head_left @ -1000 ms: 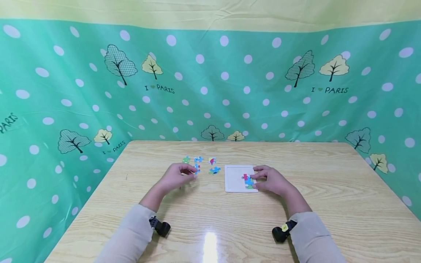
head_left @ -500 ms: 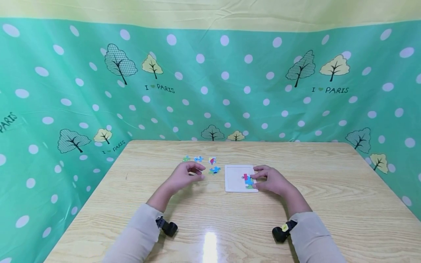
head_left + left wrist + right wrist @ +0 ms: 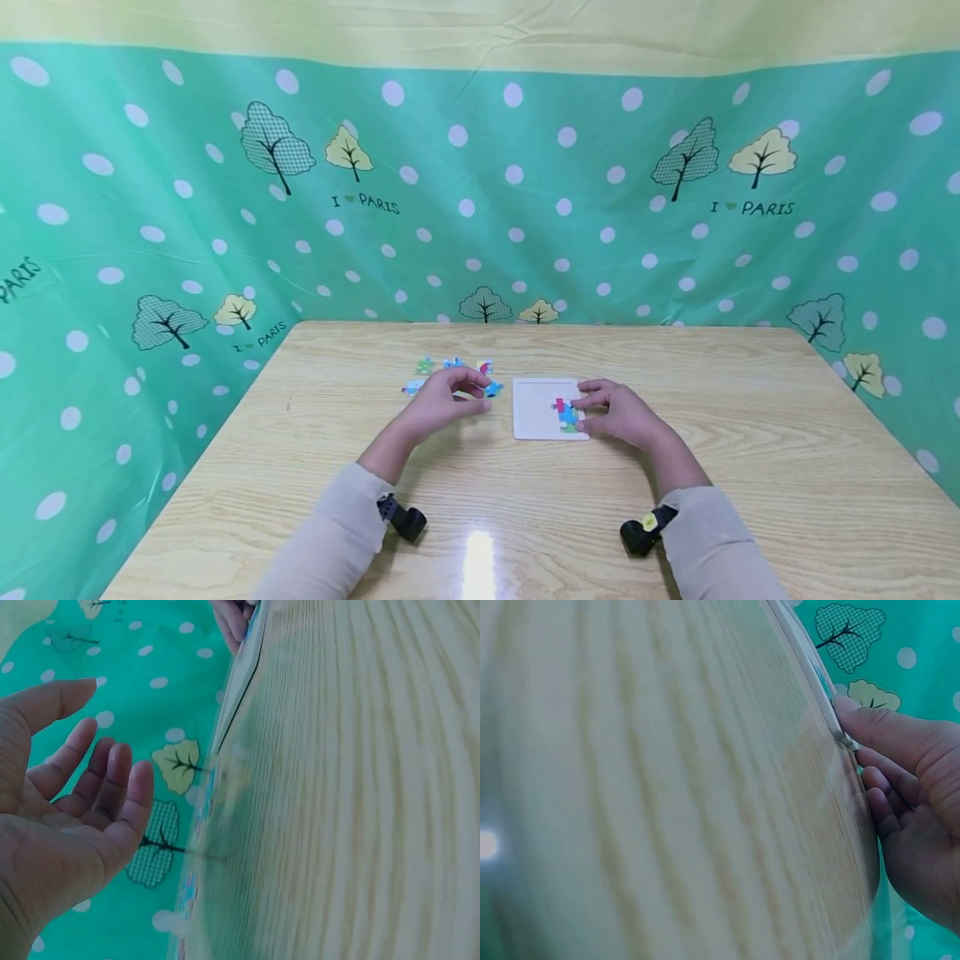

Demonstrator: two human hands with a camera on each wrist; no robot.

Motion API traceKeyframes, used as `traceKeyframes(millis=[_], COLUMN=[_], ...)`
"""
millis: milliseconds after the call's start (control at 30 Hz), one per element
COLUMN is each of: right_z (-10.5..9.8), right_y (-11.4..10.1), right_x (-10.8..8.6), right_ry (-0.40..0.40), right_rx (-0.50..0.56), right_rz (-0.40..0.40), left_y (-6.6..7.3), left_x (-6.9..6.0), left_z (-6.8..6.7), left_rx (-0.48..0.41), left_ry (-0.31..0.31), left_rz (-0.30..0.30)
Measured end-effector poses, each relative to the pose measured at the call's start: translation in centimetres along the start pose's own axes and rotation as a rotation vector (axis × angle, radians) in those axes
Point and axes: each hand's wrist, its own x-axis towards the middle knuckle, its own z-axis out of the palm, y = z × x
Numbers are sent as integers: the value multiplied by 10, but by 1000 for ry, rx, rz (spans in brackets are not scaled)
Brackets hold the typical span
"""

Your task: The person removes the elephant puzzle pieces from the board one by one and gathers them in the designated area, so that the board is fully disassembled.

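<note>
In the head view my left hand (image 3: 450,402) is over the table beside a blue puzzle piece (image 3: 493,389), its fingertips partly covering that piece. The left wrist view shows the thumb and loosely bent fingers apart, with nothing between them. My right hand (image 3: 621,412) holds the right side of a white puzzle tray (image 3: 536,408). In the right wrist view the thumb (image 3: 881,727) lies on the tray's top near a corner, and the other fingers bend at its edge. Joined red, blue and green pieces (image 3: 567,415) lie in the tray's lower right.
Further loose pieces lie left of the tray: a green one (image 3: 424,367), a blue one (image 3: 453,363), a white one with a red and purple pattern (image 3: 484,366), and a light blue one (image 3: 412,387) left of the hand. A patterned green curtain (image 3: 420,183) hangs behind the wooden table (image 3: 675,358).
My left hand has moved right, from the left-hand pieces to the blue piece nearest the tray. A light blue piece now shows to its left. The right hand and tray stay put.
</note>
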Motion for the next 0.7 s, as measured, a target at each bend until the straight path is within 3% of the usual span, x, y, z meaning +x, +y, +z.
traceKeyframes(millis=[700], right_z=[1], right_y=[-4], right_x=[-2], right_ry=[5], right_rx=[-11], right_rz=[16], left_y=[21], left_x=[28], left_z=[42], left_rx=[73], left_ry=[-56], left_rz=[28])
